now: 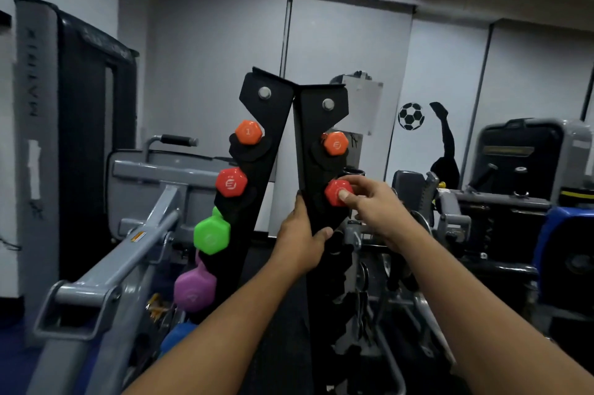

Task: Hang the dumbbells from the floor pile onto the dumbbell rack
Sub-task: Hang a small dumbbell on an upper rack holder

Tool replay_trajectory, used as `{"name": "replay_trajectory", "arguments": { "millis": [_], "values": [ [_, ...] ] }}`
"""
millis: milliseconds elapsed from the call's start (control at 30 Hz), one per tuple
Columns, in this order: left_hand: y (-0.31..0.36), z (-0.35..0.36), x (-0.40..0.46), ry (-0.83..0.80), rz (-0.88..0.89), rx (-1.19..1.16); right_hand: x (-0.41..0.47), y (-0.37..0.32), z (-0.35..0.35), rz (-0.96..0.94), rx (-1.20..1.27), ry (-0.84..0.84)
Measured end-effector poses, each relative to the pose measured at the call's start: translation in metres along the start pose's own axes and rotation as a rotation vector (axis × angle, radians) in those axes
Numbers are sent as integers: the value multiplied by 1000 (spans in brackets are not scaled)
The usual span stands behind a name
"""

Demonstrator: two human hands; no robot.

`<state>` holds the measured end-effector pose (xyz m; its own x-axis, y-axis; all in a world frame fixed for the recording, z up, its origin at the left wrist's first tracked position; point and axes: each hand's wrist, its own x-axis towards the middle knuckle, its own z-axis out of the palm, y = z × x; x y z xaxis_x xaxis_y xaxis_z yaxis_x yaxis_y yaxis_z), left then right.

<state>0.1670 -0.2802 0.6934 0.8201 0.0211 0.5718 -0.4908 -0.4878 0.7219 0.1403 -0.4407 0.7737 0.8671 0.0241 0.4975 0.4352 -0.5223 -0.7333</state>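
Gripping the red dumbbell [337, 192] head with right hand [374, 205] fingers closed around it, at a rack [316, 150] notch; left hand [300, 242] just beside, clamped on the rack's lower edge. Orange dumbbell [335, 143] directly above.

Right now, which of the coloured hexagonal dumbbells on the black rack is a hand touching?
The red hexagonal dumbbell on the right-hand panel, below the orange one. The right hand has fingers on its end; the others hang untouched.
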Motion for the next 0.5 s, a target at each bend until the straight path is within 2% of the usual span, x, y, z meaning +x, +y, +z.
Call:
{"name": "replay_trajectory", "arguments": {
  "millis": [200, 500],
  "values": [
    [1, -1, 1, -6, -12, 21, -2, -4, 5, -2, -78, 35],
    [4, -3, -1, -23, -37, 16, -4, -8, -1, -3, -86, -14]
  ]
}}
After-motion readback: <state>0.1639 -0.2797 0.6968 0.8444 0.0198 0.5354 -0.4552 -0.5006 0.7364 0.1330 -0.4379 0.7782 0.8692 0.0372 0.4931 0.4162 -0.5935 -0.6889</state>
